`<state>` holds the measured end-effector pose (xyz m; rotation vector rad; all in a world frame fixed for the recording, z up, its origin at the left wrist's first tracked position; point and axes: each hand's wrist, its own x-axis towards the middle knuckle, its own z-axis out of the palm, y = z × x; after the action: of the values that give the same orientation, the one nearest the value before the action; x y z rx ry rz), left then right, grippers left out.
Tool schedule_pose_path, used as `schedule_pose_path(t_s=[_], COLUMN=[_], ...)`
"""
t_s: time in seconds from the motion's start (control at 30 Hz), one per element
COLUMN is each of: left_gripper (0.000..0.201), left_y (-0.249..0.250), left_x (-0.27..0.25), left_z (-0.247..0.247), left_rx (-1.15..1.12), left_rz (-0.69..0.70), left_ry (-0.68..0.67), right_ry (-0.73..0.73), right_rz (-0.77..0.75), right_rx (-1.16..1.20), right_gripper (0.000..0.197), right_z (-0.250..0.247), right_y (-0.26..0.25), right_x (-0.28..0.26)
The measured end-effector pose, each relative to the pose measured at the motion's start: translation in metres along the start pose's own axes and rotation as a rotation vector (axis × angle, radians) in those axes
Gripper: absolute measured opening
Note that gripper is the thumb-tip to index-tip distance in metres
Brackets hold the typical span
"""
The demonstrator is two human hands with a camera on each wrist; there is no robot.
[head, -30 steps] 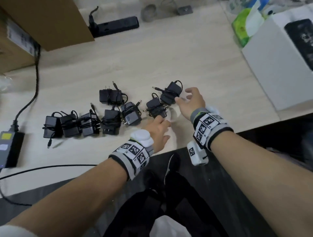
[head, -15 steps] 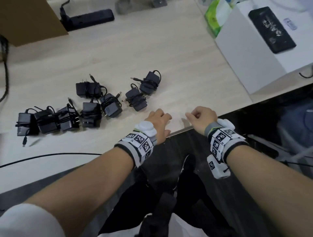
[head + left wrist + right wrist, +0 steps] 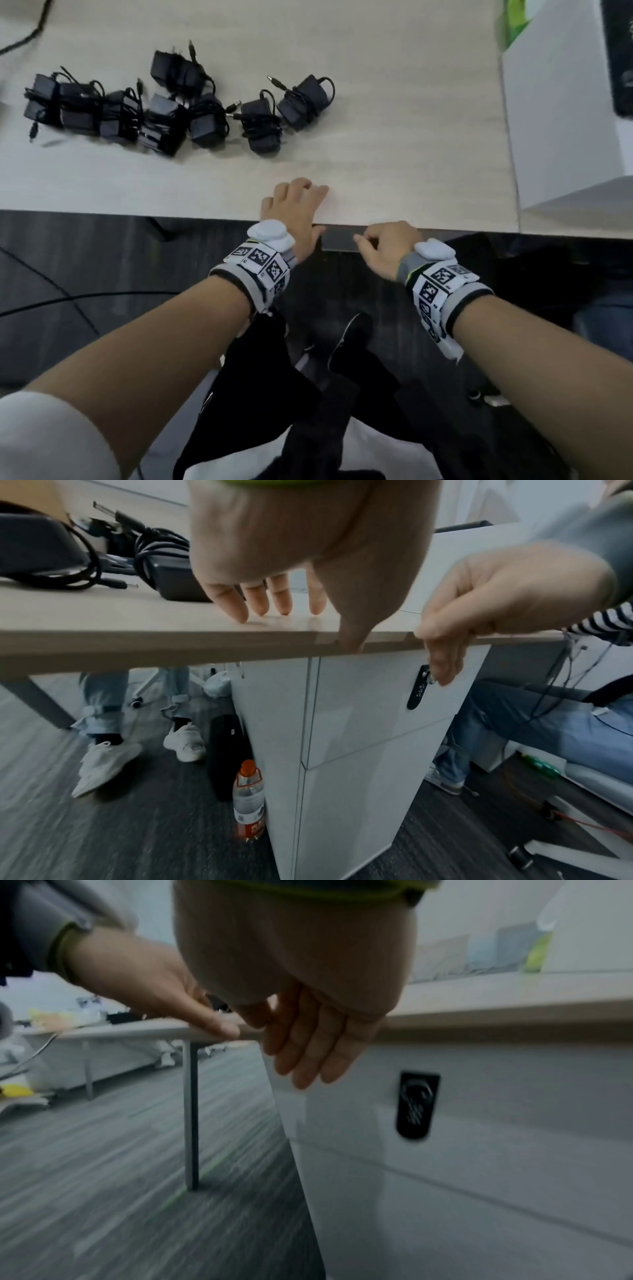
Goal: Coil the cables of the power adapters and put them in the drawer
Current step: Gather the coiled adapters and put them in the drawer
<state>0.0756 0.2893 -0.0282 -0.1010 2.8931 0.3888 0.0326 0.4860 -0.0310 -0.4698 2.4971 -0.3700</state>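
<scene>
The left hand (image 3: 294,214) is resting flat on the front edge of the desk (image 3: 394,137), its fingers (image 3: 255,599) straight and slightly spread on the wood, thumb hooking over the rim. The right hand (image 3: 387,248) is hanging just below the desk edge in front of the drawer (image 3: 369,691), fingers straight, pressed together and pointing down, holding nothing. Whether the fingertips are touching the drawer front is hard to make out, since the right wrist view is blurring. The drawer's black lock plate (image 3: 416,1104) is sitting beside them. The power adapters (image 3: 164,106), cables wound around them, are lying clustered on the desk, well apart from both hands; the head view is hiding the drawer under the desk.
</scene>
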Motion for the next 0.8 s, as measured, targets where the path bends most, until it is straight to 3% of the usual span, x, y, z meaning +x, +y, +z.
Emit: schedule_pose_path(t_s=[0.07, 0.2, 0.33, 0.5, 0.7, 0.8], left_gripper=[0.061, 0.04, 0.025, 0.025, 0.035, 0.045], left_y=[0.009, 0.02, 0.034, 0.035, 0.036, 0.042], left_x=[-0.009, -0.021, -0.031, -0.038, -0.04, -0.036], left_z=[0.008, 0.022, 0.042, 0.061, 0.073, 0.073], left_rx=[-0.047, -0.222, -0.389, -0.411, -0.407, -0.385], left_rz=[-0.04, 0.023, 0.075, 0.042, 0.006, 0.021], left_ry=[0.031, 0.194, 0.075, -0.024, -0.069, -0.026], right_ry=[0.001, 0.035, 0.016, 0.073, 0.183, 0.187], right_rz=[0.016, 0.356, 0.476, 0.722, 0.672, 0.622], right_rx=[-0.057, 0.068, 0.22, 0.464, 0.486, 0.459], right_gripper=[0.037, 0.046, 0.037, 0.035, 0.04, 0.045], right_z=[0.011, 0.016, 0.025, 0.026, 0.033, 0.028], right_y=[0.017, 0.044, 0.039, 0.047, 0.057, 0.06], right_x=[-0.006, -0.001, 0.011, 0.023, 0.023, 0.013])
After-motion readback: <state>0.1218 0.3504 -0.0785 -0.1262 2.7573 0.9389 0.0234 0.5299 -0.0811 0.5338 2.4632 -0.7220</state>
